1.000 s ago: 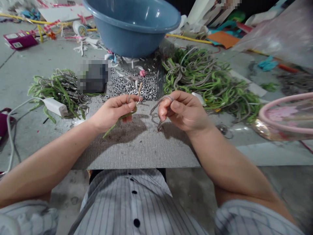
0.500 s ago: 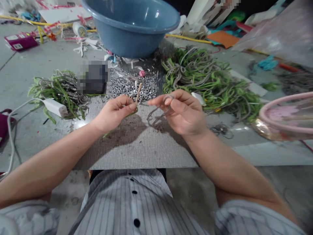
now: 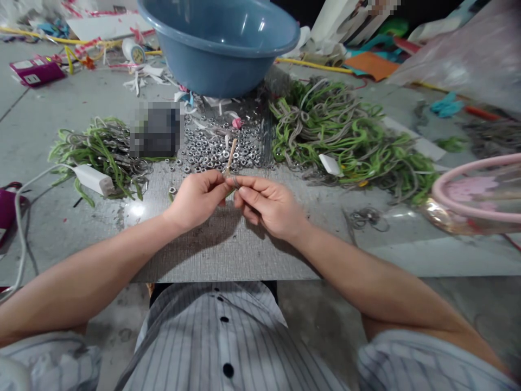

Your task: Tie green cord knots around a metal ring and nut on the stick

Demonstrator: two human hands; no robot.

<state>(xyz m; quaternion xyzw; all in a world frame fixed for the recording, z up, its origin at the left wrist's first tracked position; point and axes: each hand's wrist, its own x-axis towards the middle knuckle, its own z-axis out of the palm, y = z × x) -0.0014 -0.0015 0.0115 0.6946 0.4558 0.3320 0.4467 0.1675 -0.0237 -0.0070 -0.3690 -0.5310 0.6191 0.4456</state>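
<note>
My left hand (image 3: 198,196) is closed in a pinch on a thin wooden stick (image 3: 230,154) that points up and away. My right hand (image 3: 266,203) is closed too, its fingertips meeting the left hand's at a small grey loop of cord (image 3: 236,182). Both hands hover over a grey textured board (image 3: 228,244). Just beyond them lies a heap of small metal nuts (image 3: 220,149). The rest of the cord is hidden inside the hands.
A blue plastic basin (image 3: 222,43) stands behind the nuts. Piles of green and grey cords lie at the right (image 3: 345,136) and at the left (image 3: 100,149). A white charger with cable (image 3: 90,178) lies left. A pink-rimmed container (image 3: 476,190) is at the right edge.
My right hand has moved left and brought its grey cord to my left hand; the fingertips now touch. The dangling cord loop is drawn into the hands.
</note>
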